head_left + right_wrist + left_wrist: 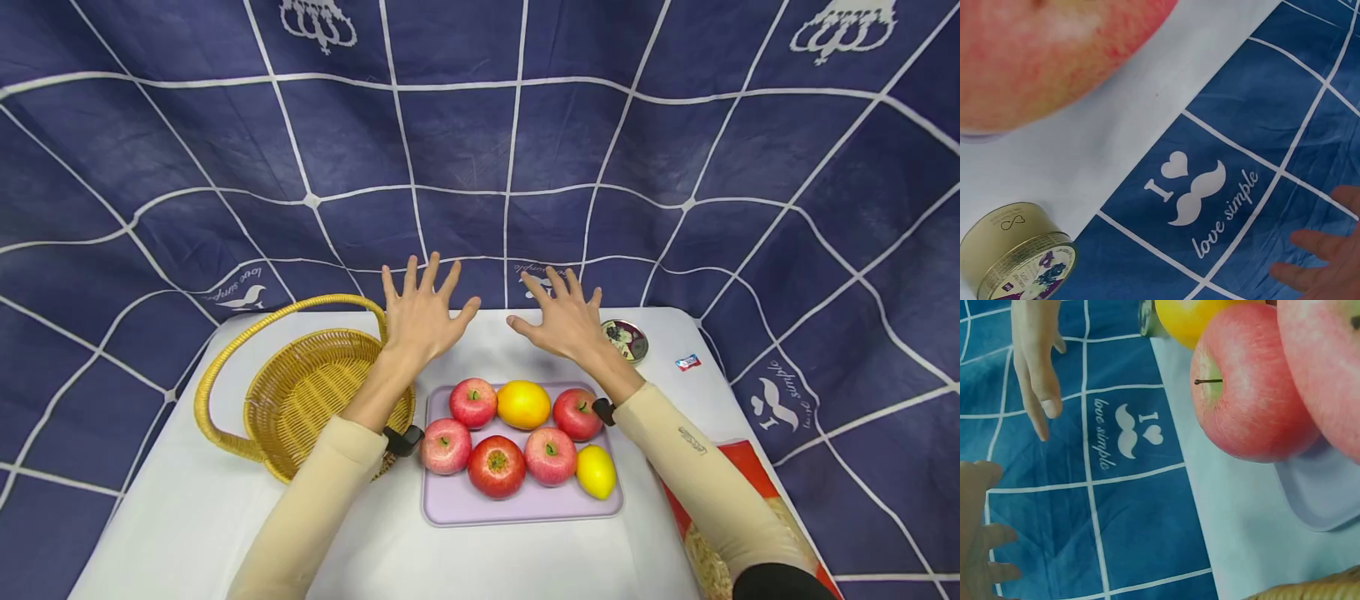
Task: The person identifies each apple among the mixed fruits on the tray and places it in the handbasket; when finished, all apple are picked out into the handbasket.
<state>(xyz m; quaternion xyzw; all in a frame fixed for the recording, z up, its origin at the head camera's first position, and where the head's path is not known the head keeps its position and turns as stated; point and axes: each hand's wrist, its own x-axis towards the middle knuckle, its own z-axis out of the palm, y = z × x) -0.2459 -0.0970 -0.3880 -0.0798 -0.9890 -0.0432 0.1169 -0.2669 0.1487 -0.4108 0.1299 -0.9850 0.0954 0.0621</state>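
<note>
Both hands are held out past the far side of a lilac tray (521, 511), fingers spread and holding nothing. The left hand (425, 315) is between the wicker basket (322, 392) and the tray. My right hand (564, 321) is beside a round gold tin (1019, 250), which its wrist partly overlaps in the head view. On the tray sit several red and pink apples (497, 467), a yellow lemon (596, 472) and another rounder yellow fruit (523, 405). An apple (1250, 384) looms large in the left wrist view.
The basket's tall handle (225, 358) arches up on its left side. A small blue and red wrapped packet (687, 362) lies right of the tin. Under the right forearm is a red bag (742, 467). A blue checked curtain (465, 142) hangs behind the white table (187, 500).
</note>
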